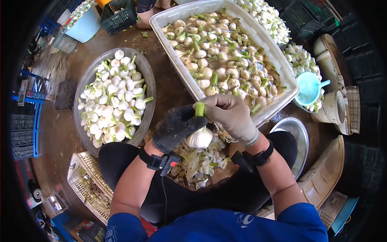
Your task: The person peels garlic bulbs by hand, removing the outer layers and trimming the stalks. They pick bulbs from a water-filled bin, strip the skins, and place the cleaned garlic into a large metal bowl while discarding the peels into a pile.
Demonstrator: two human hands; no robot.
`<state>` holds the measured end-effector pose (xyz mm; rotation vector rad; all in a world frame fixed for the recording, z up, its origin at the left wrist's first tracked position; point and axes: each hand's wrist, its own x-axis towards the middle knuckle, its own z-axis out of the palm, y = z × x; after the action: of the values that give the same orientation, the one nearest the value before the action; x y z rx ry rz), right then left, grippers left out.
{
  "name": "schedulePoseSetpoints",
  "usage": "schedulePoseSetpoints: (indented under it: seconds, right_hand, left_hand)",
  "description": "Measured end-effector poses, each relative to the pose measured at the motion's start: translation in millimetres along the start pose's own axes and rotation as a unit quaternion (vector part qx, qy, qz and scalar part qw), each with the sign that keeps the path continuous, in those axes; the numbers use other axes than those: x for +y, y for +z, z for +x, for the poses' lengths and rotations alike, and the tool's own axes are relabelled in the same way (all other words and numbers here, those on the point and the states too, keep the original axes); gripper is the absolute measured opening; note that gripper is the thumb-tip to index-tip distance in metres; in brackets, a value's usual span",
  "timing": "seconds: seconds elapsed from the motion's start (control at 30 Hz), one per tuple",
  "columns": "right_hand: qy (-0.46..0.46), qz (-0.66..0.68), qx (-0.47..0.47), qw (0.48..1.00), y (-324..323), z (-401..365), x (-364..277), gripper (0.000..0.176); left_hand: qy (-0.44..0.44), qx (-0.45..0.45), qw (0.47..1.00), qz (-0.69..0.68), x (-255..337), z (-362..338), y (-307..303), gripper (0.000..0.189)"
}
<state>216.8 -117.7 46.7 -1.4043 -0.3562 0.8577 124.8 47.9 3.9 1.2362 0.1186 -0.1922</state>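
Note:
A white garlic bulb [199, 138] with a short green stem [199, 109] hangs upright between my hands, over a heap of peeled skins [197, 161] between my legs. My left hand [177, 126], in a dark glove, is closed round the stem just above the bulb. In a pale glove, my right hand [229, 115] pinches at the top of the same stem. To the left, a round grey tub [150, 76] holds many clean white bulbs. Ahead, a large white rectangular basin [177, 66] holds unpeeled bulbs in murky water.
At right are a light blue scoop [308, 89] on piled garlic, a metal bowl [302, 141] and white buckets [329, 109]. A slatted crate [86, 177] sits at lower left. Farther off are a blue tub [84, 28], a dark crate [117, 18] and another person's foot [145, 18].

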Motion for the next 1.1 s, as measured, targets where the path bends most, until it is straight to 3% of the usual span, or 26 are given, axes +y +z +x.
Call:
schedulePoseSetpoints:
  seconds: [0.07,0.1,0.13,0.2,0.23,0.27,0.33,0.37,0.43,0.47,0.53,0.6,0.67,0.7,0.77,0.83,0.93,1.0,1.03,1.1]
  right_hand:
    - [-0.081,-0.085,0.091,0.989,3.8,3.9,15.6,0.014]
    - [-0.217,-0.231,0.101,0.943,3.5,7.8,19.0,0.010]
    - [-0.217,-0.231,0.100,0.943,4.1,6.9,20.1,0.010]
    - [-0.350,-0.299,0.146,0.876,13.1,2.9,13.8,0.008]
    - [-0.346,-0.300,0.086,0.885,9.9,-7.3,4.6,0.006]
    - [-0.232,-0.210,-0.063,0.948,6.7,-20.7,1.4,0.009]
    - [-0.122,-0.266,-0.335,0.896,2.2,-29.9,14.9,0.013]
    - [-0.122,-0.264,-0.336,0.896,0.5,-24.1,28.9,0.013]
    - [-0.014,-0.438,-0.191,0.878,-1.5,-16.3,58.2,0.024]
    - [0.079,-0.247,-0.083,0.962,9.4,-11.4,34.1,0.040]
    - [0.072,0.048,-0.065,0.994,7.9,7.2,44.8,0.052]
    - [0.061,0.044,-0.029,0.997,9.8,7.1,44.7,0.052]
    - [0.049,0.040,0.004,0.998,11.0,8.5,44.7,0.052]
    - [0.045,0.066,-0.014,0.997,9.6,9.3,45.3,0.049]
    - [0.039,0.090,-0.033,0.995,4.7,11.6,42.6,0.046]
    - [0.059,0.030,-0.072,0.995,-1.1,11.7,39.3,0.042]
    - [0.038,0.047,-0.106,0.993,3.6,5.5,20.9,0.046]
    - [0.038,0.026,-0.142,0.989,0.4,9.2,20.4,0.053]
    - [-0.015,0.008,-0.136,0.991,1.5,11.6,20.4,0.056]
    - [-0.115,-0.021,-0.108,0.987,3.1,16.8,28.4,0.060]
  left_hand:
    - [0.102,0.088,0.968,0.210,1.3,3.6,3.1,0.024]
    - [0.129,0.156,0.948,0.244,-5.6,5.0,6.4,0.028]
    - [0.130,0.158,0.948,0.244,-19.0,9.2,-3.1,0.028]
    - [0.015,0.312,0.943,0.119,-29.7,22.6,-28.0,0.034]
    - [0.024,0.323,0.935,-0.147,-25.4,26.6,-35.3,0.038]
    - [0.061,0.316,0.922,-0.216,-27.4,29.6,-51.7,0.037]
    - [0.088,0.312,0.926,-0.193,-7.8,22.6,-51.8,0.035]
    - [0.088,0.313,0.926,-0.191,-3.6,19.9,-47.5,0.035]
    - [0.078,0.254,0.958,-0.110,-2.2,14.8,-33.1,0.031]
    - [0.050,0.231,0.968,-0.080,0.3,11.0,-24.5,0.032]
    - [0.069,0.182,0.978,0.074,-12.6,10.4,-24.4,0.030]
    - [0.062,0.173,0.973,0.139,-2.1,7.4,-19.6,0.025]
    - [0.265,0.114,0.903,0.317,4.3,10.1,-21.5,0.022]
    - [0.294,0.135,0.860,0.394,7.5,7.5,-23.6,0.022]
    - [0.280,0.125,0.870,0.385,19.8,1.2,-22.7,0.020]
    - [0.262,0.117,0.881,0.377,23.3,-3.0,-24.1,0.018]
    - [0.300,0.106,0.900,0.299,26.8,-9.3,-19.6,0.012]
    - [0.094,0.221,0.932,0.273,37.5,-19.0,-5.9,0.009]
    - [0.062,0.242,0.965,0.076,19.7,-15.6,-15.6,0.013]
    - [0.082,0.258,0.963,-0.003,-16.5,-4.2,-23.4,0.014]
